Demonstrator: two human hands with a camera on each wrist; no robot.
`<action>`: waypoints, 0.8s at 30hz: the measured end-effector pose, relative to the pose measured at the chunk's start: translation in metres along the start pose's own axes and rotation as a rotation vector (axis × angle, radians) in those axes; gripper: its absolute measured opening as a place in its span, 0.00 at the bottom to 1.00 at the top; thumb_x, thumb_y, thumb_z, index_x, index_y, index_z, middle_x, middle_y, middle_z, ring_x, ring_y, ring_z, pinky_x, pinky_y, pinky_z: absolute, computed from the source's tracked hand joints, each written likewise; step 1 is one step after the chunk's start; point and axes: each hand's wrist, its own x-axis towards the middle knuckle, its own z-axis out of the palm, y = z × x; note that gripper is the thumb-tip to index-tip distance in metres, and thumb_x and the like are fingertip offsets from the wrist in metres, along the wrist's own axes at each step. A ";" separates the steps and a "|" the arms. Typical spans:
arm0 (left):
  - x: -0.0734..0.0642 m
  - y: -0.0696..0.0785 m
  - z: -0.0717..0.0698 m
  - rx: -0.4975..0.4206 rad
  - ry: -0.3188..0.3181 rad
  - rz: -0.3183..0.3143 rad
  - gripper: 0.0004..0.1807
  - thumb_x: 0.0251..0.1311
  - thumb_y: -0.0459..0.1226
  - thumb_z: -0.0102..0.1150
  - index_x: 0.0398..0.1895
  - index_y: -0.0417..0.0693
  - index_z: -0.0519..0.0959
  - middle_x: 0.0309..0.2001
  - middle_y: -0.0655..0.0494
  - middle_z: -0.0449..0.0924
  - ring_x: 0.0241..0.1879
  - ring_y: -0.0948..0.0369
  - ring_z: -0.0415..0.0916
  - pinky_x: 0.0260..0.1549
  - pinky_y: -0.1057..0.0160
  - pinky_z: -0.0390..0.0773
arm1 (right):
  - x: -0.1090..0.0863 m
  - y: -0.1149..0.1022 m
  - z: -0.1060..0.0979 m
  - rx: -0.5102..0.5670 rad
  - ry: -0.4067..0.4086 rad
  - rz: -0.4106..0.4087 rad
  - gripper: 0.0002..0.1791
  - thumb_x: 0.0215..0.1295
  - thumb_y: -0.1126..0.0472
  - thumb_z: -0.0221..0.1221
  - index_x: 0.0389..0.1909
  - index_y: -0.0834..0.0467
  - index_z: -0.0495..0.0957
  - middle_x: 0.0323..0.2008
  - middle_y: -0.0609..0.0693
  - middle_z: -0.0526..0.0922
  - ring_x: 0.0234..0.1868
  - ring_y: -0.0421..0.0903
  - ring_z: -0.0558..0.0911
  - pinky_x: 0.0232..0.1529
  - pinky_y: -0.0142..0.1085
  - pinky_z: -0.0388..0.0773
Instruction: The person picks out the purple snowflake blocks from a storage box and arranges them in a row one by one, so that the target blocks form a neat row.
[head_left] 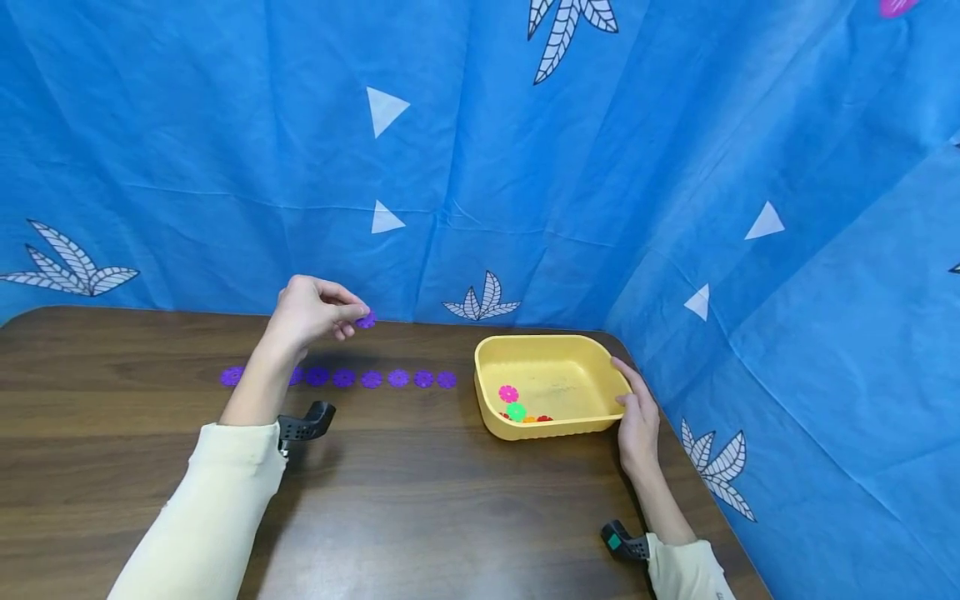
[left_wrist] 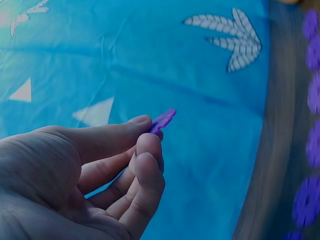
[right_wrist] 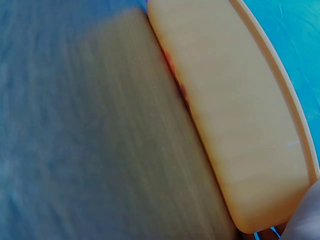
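Observation:
My left hand is raised above the back of the table. Its thumb and fingertips pinch a purple flower-shaped plastic disc, held clear of the wood. Below it lies a row of similar purple discs, partly covered by my left forearm. To the right stands a yellow plastic tub, its side wall filling much of the right wrist view. My right hand grips the tub's right end at the rim. Inside the tub, a pink disc, a green disc and some red and orange pieces lie toward the near left corner.
The brown wooden table runs back to a blue printed curtain. Another part of the curtain hangs close along the right edge, beside my right arm. A black wrist camera sits on each arm.

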 end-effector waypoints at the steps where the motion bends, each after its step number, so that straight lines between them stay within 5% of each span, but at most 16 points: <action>1: -0.001 -0.003 -0.005 0.004 0.005 -0.002 0.14 0.65 0.34 0.72 0.46 0.29 0.87 0.32 0.49 0.91 0.22 0.62 0.86 0.28 0.61 0.88 | 0.000 0.000 0.000 0.001 -0.001 -0.003 0.33 0.75 0.71 0.38 0.73 0.45 0.75 0.74 0.45 0.74 0.78 0.46 0.65 0.79 0.52 0.57; 10: -0.011 -0.034 -0.060 0.043 0.022 -0.069 0.18 0.68 0.32 0.68 0.52 0.23 0.82 0.28 0.53 0.91 0.26 0.61 0.89 0.32 0.60 0.89 | -0.001 -0.005 0.001 0.007 0.008 -0.007 0.33 0.74 0.71 0.39 0.72 0.45 0.76 0.73 0.45 0.75 0.77 0.46 0.66 0.78 0.51 0.58; 24: -0.030 -0.083 -0.142 0.182 -0.077 -0.126 0.16 0.77 0.32 0.57 0.52 0.20 0.79 0.36 0.49 0.91 0.31 0.57 0.90 0.36 0.54 0.90 | -0.001 -0.002 0.000 0.003 0.024 0.009 0.34 0.72 0.72 0.40 0.72 0.45 0.76 0.74 0.45 0.75 0.78 0.46 0.65 0.78 0.50 0.59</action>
